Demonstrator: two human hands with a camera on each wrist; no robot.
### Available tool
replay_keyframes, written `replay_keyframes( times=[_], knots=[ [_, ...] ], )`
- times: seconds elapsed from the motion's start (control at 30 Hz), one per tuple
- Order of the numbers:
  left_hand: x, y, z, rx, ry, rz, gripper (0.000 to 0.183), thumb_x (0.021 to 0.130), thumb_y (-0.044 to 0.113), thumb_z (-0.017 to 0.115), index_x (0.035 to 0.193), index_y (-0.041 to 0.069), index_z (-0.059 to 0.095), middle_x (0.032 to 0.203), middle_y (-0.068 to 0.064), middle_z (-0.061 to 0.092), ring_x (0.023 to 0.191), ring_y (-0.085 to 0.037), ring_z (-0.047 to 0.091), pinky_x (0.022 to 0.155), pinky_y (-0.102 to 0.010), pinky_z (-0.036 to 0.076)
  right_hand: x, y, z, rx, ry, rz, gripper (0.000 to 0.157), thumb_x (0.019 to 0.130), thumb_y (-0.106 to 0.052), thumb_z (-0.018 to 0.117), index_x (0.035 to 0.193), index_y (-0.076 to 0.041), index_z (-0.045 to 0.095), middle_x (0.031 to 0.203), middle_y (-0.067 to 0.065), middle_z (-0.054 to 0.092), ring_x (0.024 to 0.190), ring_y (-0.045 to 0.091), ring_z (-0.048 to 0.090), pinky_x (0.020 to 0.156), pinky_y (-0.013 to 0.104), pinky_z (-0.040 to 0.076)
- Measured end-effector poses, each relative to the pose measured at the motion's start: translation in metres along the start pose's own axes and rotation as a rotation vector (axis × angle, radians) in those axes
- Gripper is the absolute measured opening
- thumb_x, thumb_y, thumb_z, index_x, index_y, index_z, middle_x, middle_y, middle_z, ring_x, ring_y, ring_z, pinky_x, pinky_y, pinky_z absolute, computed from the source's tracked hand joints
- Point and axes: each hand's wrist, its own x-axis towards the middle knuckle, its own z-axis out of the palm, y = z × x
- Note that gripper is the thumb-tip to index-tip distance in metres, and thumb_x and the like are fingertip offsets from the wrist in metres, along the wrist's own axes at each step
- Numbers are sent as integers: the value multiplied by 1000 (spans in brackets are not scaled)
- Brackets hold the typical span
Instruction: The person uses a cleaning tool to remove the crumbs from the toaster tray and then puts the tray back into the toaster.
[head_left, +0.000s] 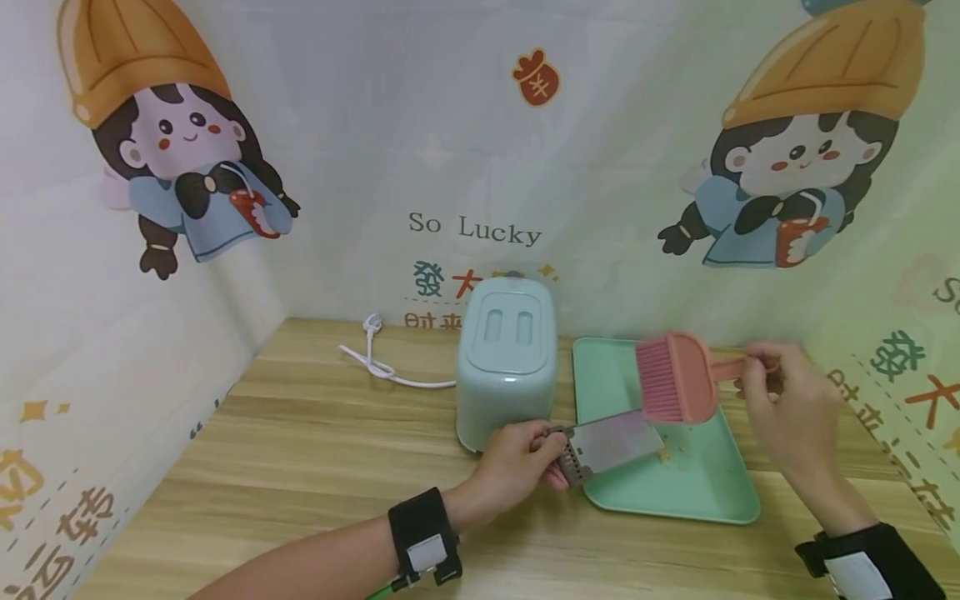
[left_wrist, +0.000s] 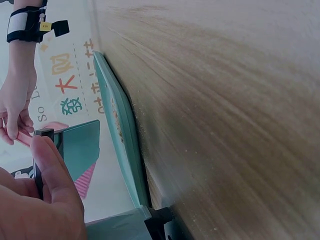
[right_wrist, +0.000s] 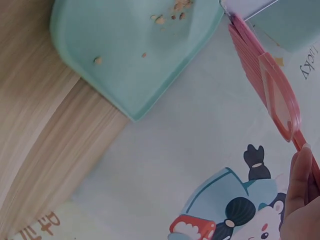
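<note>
My left hand (head_left: 513,460) grips the slotted end of a flat metal crumb tray (head_left: 611,443), thumb on top. This plate extends over a green serving tray (head_left: 675,492), where light brown crumbs (head_left: 663,455) lie. With my right hand (head_left: 797,408) I pinch the handle of a pink brush (head_left: 694,379). Its bristles (right_wrist: 245,57) meet the far end of the crumb tray in the right wrist view. In the left wrist view, the plate (left_wrist: 80,150) hides part of the brush. Behind my left hand stands a pale blue toaster (head_left: 504,404) with a closed lid.
A white power cord (head_left: 420,384) with its plug (head_left: 372,323) lies left of the toaster on the wooden table (head_left: 315,450). A printed cloth (head_left: 360,167) hangs around the table's back and sides. More crumbs (right_wrist: 97,60) lie scattered on the green tray.
</note>
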Motion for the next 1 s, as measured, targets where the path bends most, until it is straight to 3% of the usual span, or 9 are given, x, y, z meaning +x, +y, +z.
replay_keyframes(
  times=[0.13,0.3,0.53,0.77,0.93,1.0],
  knots=[
    [1,0,1,-4,-5,2,19,98,20,56,106,6,65,79,-2,69,63,-17,66,65,-39,59,-2,1,-10,23,0,-8,15,87,-1,56,99,3,64,68,8,63,57,-1,53,55,2,39],
    [2,-1,1,-14,-9,-6,19,98,19,56,108,6,65,81,-3,69,64,-18,66,67,-42,58,1,-1,-15,49,-4,58,15,91,-4,55,102,5,61,70,12,65,64,-17,49,63,-2,39],
    [3,-6,0,-13,-1,-12,21,100,18,54,112,4,63,82,-4,69,64,-19,66,69,-46,58,-1,-2,-6,32,-29,84,15,92,-9,55,102,0,63,67,5,65,58,-11,51,54,3,39],
    [1,0,2,-7,-6,6,19,99,20,55,108,8,66,79,-2,68,63,-17,65,67,-46,58,-11,0,-23,29,-39,29,16,89,-2,54,101,4,63,69,8,63,59,-11,50,57,0,40],
    [0,3,1,-4,-7,0,20,99,21,55,111,8,65,80,-1,68,63,-17,66,68,-46,57,-6,-5,-29,74,18,86,16,91,-3,54,102,5,63,70,15,65,58,-14,52,59,-1,41],
    [0,3,0,2,-6,-4,21,99,20,54,114,8,64,81,-1,69,64,-17,66,68,-46,57,-6,-7,-28,103,-2,113,16,92,-3,55,103,5,62,71,15,65,58,-12,54,56,0,42]
  ],
)
